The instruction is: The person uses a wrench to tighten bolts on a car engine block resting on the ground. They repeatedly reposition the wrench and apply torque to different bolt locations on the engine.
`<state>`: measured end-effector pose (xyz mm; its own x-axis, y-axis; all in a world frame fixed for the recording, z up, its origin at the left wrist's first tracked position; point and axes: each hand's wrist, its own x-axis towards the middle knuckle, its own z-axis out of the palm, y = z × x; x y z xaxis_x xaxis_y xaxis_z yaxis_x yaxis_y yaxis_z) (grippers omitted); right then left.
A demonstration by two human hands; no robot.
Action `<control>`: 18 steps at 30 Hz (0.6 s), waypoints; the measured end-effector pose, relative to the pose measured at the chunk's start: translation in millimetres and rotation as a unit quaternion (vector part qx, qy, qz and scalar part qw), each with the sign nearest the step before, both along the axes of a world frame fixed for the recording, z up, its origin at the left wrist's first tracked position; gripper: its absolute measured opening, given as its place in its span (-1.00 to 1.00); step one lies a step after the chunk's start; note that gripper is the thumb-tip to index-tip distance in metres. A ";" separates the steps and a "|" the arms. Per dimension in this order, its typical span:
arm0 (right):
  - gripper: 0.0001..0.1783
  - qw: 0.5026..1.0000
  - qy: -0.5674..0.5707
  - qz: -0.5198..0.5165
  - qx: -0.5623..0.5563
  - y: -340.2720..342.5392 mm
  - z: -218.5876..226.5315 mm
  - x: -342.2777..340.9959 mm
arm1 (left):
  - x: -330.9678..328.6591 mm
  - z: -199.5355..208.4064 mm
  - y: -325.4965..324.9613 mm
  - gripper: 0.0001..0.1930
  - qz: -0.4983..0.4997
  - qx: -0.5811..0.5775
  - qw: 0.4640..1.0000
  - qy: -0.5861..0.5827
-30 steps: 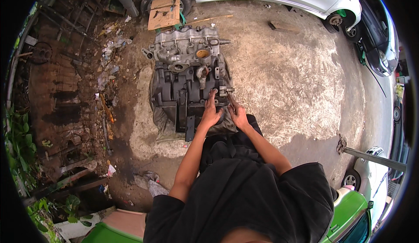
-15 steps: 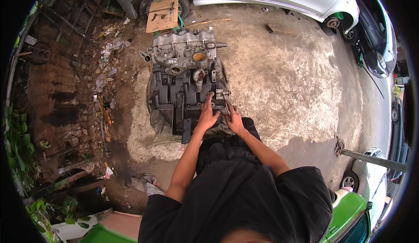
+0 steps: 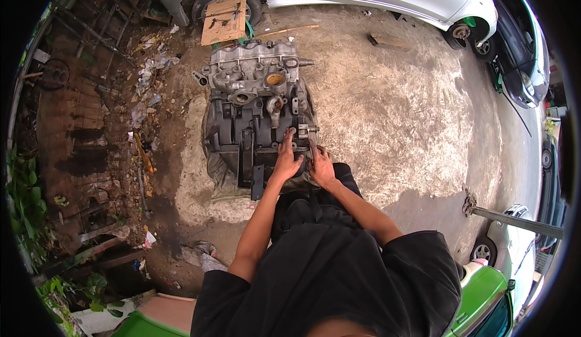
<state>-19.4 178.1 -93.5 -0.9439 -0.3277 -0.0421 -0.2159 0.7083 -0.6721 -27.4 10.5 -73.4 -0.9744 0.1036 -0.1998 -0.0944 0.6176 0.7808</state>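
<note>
An engine block with its dark lower casing and silvery cylinder head lies in front of me. My left hand rests on the near right part of the casing, fingers stretched forward and thumb apart. Just right of it, my right hand touches the casing's right edge. Its index finger points forward, the other fingers bend slightly, and its thumb is apart; I see no tool in it. Ahead of the fingertips a small metal fitting sticks out to the right. Whatever lies beneath both palms is hidden.
Dark cloth lies under the engine. A cardboard sheet with small dark parts leans by the silver car's wheel. A wooden block sits on the concrete floor, and scattered litter lines the left side.
My right hand has shifted slightly left, closer to my left hand, and its index finger has straightened forward. The left hand stays at nearly the same spot on the casing.
</note>
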 end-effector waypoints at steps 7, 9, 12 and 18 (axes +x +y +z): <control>-0.54 0.995 0.036 -0.046 -0.079 1.2 26.5 -24.7 | 1.1 1.3 -0.4 -0.02 0.005 0.016 1.000 0.017; -0.73 0.989 0.061 -0.077 -0.111 0.8 31.7 -41.2 | 1.1 2.4 0.1 -0.02 0.008 0.018 1.000 0.014; -0.72 0.993 0.035 -0.092 -0.071 -3.4 34.3 -70.0 | 0.2 3.2 -0.2 -0.02 0.008 0.018 1.000 0.007; -0.61 0.991 -0.011 -0.114 -0.068 -16.9 14.9 -123.4 | 1.2 1.4 -1.5 -0.02 0.007 0.043 0.999 0.012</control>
